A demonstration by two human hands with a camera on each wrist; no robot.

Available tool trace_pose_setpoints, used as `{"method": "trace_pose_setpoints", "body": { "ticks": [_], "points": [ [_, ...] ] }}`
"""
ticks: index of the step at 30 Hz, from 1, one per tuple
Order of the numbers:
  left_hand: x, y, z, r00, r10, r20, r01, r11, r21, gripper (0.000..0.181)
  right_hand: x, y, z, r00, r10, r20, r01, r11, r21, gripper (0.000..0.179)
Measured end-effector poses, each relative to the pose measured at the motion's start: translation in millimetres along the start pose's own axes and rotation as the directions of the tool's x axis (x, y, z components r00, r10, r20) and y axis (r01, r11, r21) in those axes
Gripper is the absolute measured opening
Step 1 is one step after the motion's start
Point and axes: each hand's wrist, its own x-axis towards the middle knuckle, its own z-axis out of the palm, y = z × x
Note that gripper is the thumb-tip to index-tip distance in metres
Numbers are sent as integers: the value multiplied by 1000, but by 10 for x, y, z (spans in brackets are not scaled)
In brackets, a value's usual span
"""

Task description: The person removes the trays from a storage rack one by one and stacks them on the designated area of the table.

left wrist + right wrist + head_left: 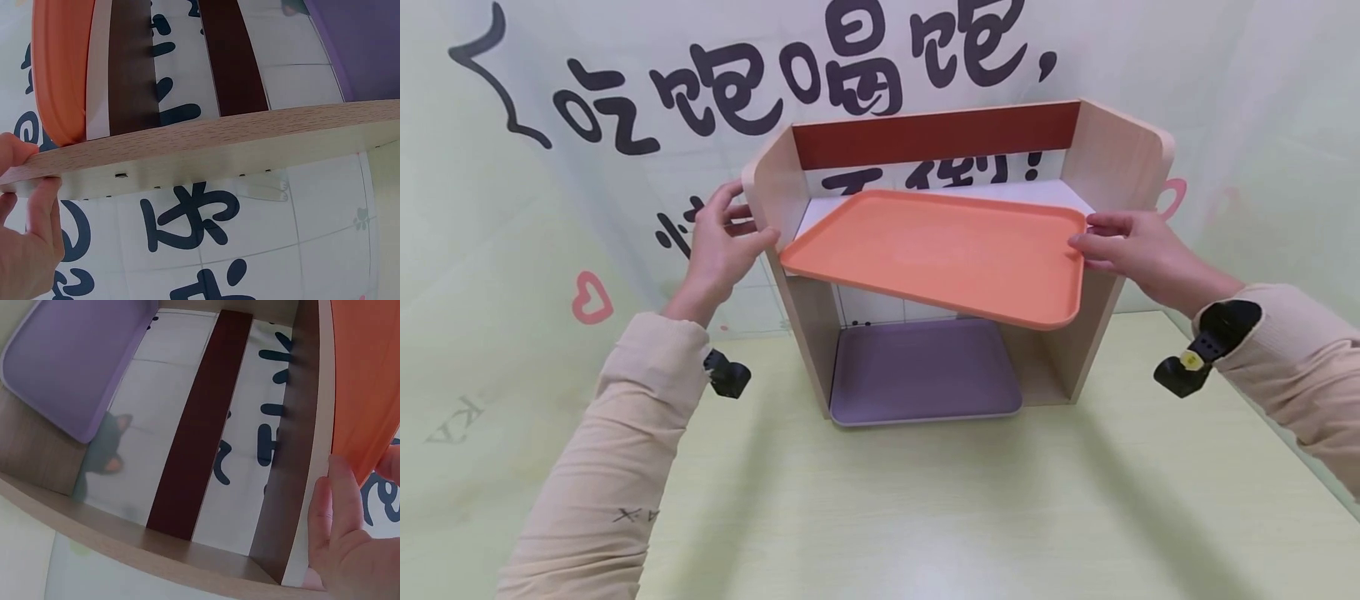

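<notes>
An orange tray [940, 254] lies askew over the upper white board [1045, 192] of a small wooden shelf [1127, 158], its near right corner jutting out past the front. My right hand [1138, 250] pinches the tray's right rim, thumb on top and fingers beneath. In the right wrist view, fingers [344, 494] lie under the orange rim beside the board's edge. My left hand [722, 246] grips the front edge of the shelf's left side panel [206, 131], close to the tray's left corner. Below, a purple tray [925, 371] lies in the lower compartment, nearer its left side.
A pale wood-grain table [880, 517] carries the shelf. Behind stands a white sheet [625, 50] with large black characters and pink hearts. A dark red strip [936, 137] spans the shelf's upper back. The purple tray's front edge sticks out slightly.
</notes>
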Motion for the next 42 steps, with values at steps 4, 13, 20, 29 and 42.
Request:
{"method": "trace_pose_setpoints", "body": {
  "ticks": [4, 13, 20, 29, 42],
  "points": [
    [5, 6, 3, 1000, 3, -1, -3, 1000, -2, 60, 2, -15, 28, 999, 26, -21, -25, 999, 30, 68],
    [-5, 0, -15, 1000, -12, -6, 12, 1000, 3, 60, -14, -30, 71, 995, 96, -31, -92, 990, 106, 73],
    [-1, 1, -11, 1000, -11, -1, 11, 1000, -12, 60, -47, -39, 48, 993, 115, 8, -114, 966, 231, 74],
    [-3, -2, 5, 1000, -2, 1, 2, 1000, -11, 59, -73, -56, -11, 990, 131, 43, -137, 897, 419, 78],
    [10, -17, 3, 1000, -1, -1, 1, 1000, -6, 60, -94, -106, -12, 984, 168, 53, -171, 840, 515, 79]
  ]
}}
